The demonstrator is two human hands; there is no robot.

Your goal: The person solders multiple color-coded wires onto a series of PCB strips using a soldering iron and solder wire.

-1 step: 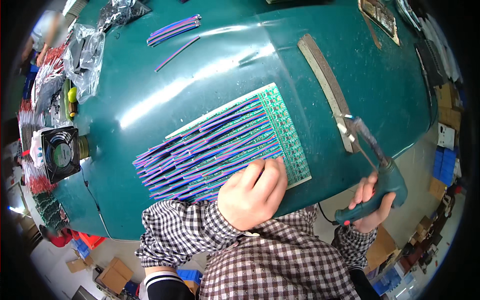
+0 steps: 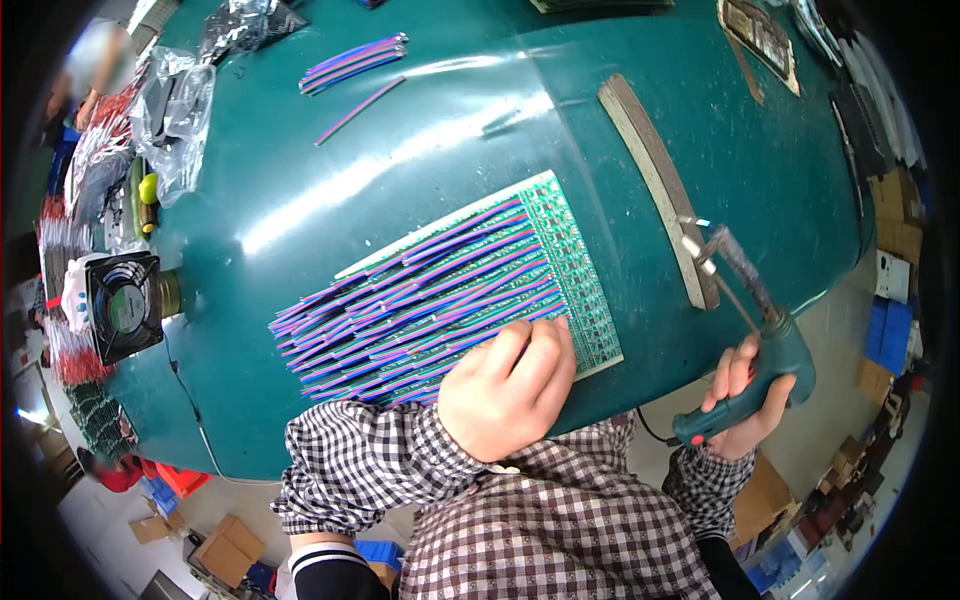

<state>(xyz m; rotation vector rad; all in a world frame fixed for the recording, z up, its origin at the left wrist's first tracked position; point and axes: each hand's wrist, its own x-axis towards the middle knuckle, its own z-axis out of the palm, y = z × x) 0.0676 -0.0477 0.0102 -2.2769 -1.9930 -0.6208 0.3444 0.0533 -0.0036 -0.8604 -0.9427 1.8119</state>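
A green circuit board panel lies on the green table, with rows of blue, red and black wires laid across it toward the left. My left hand rests over the panel's near edge, fingers curled in a pinch by the wire ends. What is between its fingertips is hidden. To the right, my right hand is wrapped round the handle of a green soldering gun. Its metal tip and a bent feed tube point up and left, apart from the board, in front of a long grey-brown bar.
A bundle of similar wires and one loose wire lie at the back. At the left stand a black fan and clear plastic bags. A framed metal piece sits back right. A person is at the far left.
The whole view has shifted very slightly. The soldering gun's tip end has tilted a little; both hands keep nearly the same places and grips.
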